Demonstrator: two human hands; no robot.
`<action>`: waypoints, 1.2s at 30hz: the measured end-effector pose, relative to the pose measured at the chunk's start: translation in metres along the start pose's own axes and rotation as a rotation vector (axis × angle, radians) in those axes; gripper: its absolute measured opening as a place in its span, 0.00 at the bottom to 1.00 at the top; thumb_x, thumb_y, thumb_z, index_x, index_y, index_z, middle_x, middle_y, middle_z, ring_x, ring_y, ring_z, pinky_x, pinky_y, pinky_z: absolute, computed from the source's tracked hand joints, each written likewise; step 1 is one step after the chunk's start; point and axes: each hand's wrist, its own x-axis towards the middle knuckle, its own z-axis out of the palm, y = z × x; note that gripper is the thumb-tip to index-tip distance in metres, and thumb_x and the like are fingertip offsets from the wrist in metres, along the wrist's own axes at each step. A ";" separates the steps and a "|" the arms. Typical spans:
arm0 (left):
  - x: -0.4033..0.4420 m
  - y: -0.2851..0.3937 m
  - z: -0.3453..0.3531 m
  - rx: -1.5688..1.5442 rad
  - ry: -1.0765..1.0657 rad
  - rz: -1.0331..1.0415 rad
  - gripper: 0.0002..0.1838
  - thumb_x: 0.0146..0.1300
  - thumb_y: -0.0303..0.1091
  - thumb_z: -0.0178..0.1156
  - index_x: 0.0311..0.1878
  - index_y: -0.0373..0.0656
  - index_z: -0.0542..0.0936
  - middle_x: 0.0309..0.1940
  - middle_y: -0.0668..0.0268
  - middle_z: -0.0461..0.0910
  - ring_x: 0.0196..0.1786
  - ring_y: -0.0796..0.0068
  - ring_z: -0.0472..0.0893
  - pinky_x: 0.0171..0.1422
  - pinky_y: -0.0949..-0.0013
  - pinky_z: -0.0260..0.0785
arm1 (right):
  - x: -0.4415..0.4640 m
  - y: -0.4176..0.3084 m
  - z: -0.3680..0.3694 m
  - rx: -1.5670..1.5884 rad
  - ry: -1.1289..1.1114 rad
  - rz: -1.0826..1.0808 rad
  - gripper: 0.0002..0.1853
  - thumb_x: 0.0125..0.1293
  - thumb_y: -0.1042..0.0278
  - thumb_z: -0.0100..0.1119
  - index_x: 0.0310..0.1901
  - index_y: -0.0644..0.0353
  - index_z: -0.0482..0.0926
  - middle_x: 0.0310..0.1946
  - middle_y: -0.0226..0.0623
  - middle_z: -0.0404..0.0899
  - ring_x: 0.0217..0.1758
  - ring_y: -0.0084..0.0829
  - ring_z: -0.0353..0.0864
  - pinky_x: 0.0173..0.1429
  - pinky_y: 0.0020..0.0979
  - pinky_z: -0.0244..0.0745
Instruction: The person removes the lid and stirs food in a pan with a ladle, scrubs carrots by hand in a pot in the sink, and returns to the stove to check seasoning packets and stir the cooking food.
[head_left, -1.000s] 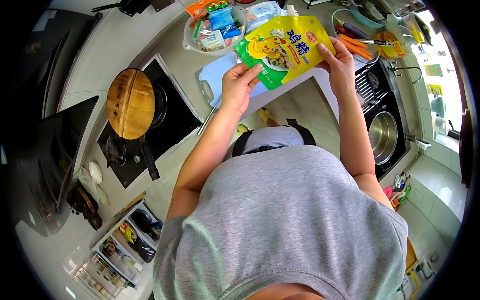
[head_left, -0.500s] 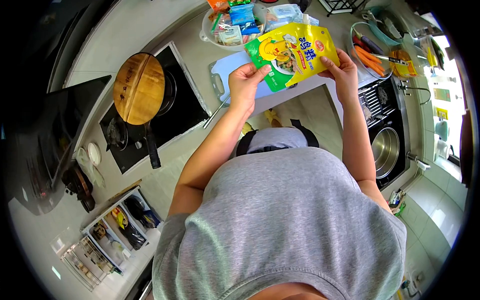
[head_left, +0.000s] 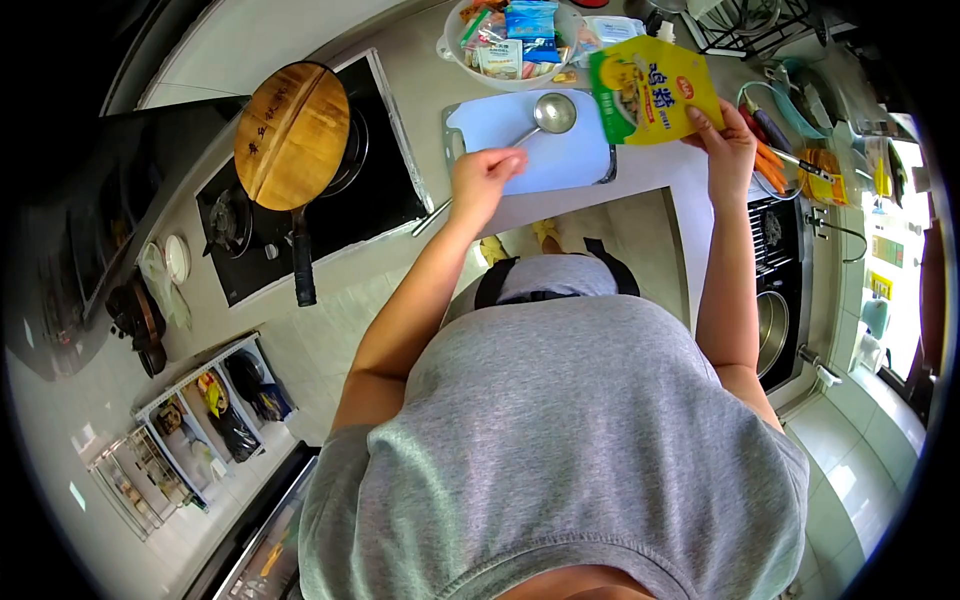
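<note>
My right hand pinches the lower right edge of a yellow and green seasoning pouch, which has a white spout at its top. The pouch is held tilted over the counter, right of the blue cutting board. My left hand is off the pouch, above the board's left part, its fingers curled together and slightly blurred. A metal ladle rests with its bowl on the board. Its handle runs beneath my left hand, and its end sticks out past the counter edge; whether my fingers touch it is hidden.
A clear bowl of packets stands behind the board. On the left, a pan with a wooden lid sits on the black stove. Carrots lie in a bowl at right, near the sink.
My left hand has let go of the pouch and hovers over the ladle handle. My right hand has carried the pouch right and slightly up, uncovering the ladle bowl and the board.
</note>
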 end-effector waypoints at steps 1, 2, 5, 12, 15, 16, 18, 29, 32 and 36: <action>-0.003 -0.018 -0.012 0.137 0.040 -0.028 0.09 0.64 0.30 0.64 0.44 0.37 0.86 0.36 0.61 0.88 0.37 0.74 0.86 0.42 0.70 0.77 | 0.008 -0.001 0.001 0.000 -0.003 0.000 0.13 0.64 0.73 0.68 0.49 0.66 0.83 0.38 0.33 0.86 0.36 0.21 0.85 0.39 0.23 0.84; -0.009 -0.023 -0.023 0.274 0.078 -0.058 0.08 0.63 0.32 0.65 0.42 0.42 0.87 0.34 0.63 0.88 0.34 0.73 0.86 0.39 0.69 0.77 | 0.017 -0.002 0.003 -0.088 -0.002 -0.039 0.13 0.63 0.73 0.68 0.49 0.66 0.83 0.38 0.33 0.85 0.36 0.21 0.84 0.39 0.23 0.83; -0.038 -0.029 -0.051 0.741 0.143 -0.163 0.08 0.59 0.38 0.67 0.40 0.48 0.88 0.30 0.68 0.87 0.31 0.75 0.84 0.34 0.69 0.73 | 0.038 -0.011 0.017 -0.179 -0.027 -0.124 0.14 0.63 0.71 0.69 0.49 0.66 0.83 0.36 0.34 0.85 0.35 0.20 0.83 0.40 0.21 0.81; -0.074 -0.103 -0.090 1.173 0.193 -0.100 0.14 0.55 0.37 0.68 0.46 0.50 0.83 0.37 0.63 0.81 0.44 0.58 0.80 0.48 0.59 0.73 | 0.109 -0.006 0.100 -0.529 -0.286 -0.366 0.19 0.60 0.68 0.68 0.54 0.58 0.81 0.38 0.41 0.85 0.40 0.37 0.85 0.47 0.35 0.79; -0.067 -0.120 -0.089 1.166 0.237 0.100 0.24 0.54 0.31 0.67 0.55 0.46 0.76 0.49 0.58 0.76 0.52 0.52 0.76 0.58 0.57 0.70 | 0.120 0.010 0.155 -0.508 -0.296 -0.356 0.14 0.59 0.69 0.66 0.47 0.57 0.84 0.35 0.44 0.85 0.37 0.45 0.85 0.43 0.41 0.78; -0.061 -0.122 -0.088 1.203 0.208 0.081 0.28 0.54 0.30 0.67 0.59 0.46 0.72 0.54 0.55 0.74 0.57 0.50 0.73 0.63 0.56 0.68 | 0.128 0.029 0.167 -0.658 -0.277 -0.385 0.14 0.60 0.69 0.66 0.48 0.56 0.84 0.36 0.44 0.86 0.38 0.43 0.85 0.44 0.41 0.78; -0.048 -0.124 -0.086 1.273 0.147 0.016 0.27 0.54 0.31 0.67 0.59 0.45 0.74 0.54 0.56 0.75 0.57 0.51 0.73 0.62 0.56 0.68 | 0.140 0.063 0.179 -0.805 -0.291 -0.424 0.17 0.60 0.65 0.67 0.52 0.53 0.83 0.42 0.44 0.85 0.44 0.39 0.85 0.50 0.41 0.77; -0.016 -0.129 -0.113 1.368 -0.238 0.005 0.09 0.50 0.33 0.66 0.34 0.42 0.79 0.33 0.57 0.82 0.41 0.50 0.80 0.45 0.50 0.73 | -0.024 0.111 0.123 -0.631 -0.299 0.014 0.15 0.60 0.69 0.54 0.48 0.53 0.83 0.37 0.46 0.84 0.43 0.46 0.84 0.46 0.46 0.79; -0.015 -0.100 -0.116 1.171 -0.393 0.026 0.10 0.50 0.29 0.68 0.34 0.38 0.79 0.27 0.61 0.81 0.29 0.65 0.80 0.36 0.62 0.73 | -0.090 0.151 0.131 -0.394 -0.730 0.329 0.12 0.57 0.70 0.59 0.43 0.56 0.84 0.31 0.42 0.86 0.32 0.34 0.87 0.39 0.35 0.81; -0.014 -0.047 -0.090 0.809 -0.617 -0.216 0.09 0.57 0.25 0.68 0.39 0.38 0.78 0.25 0.70 0.80 0.23 0.84 0.75 0.28 0.79 0.66 | -0.156 0.169 0.163 -0.084 -0.801 0.715 0.17 0.66 0.59 0.57 0.45 0.66 0.81 0.37 0.48 0.85 0.36 0.40 0.88 0.40 0.41 0.85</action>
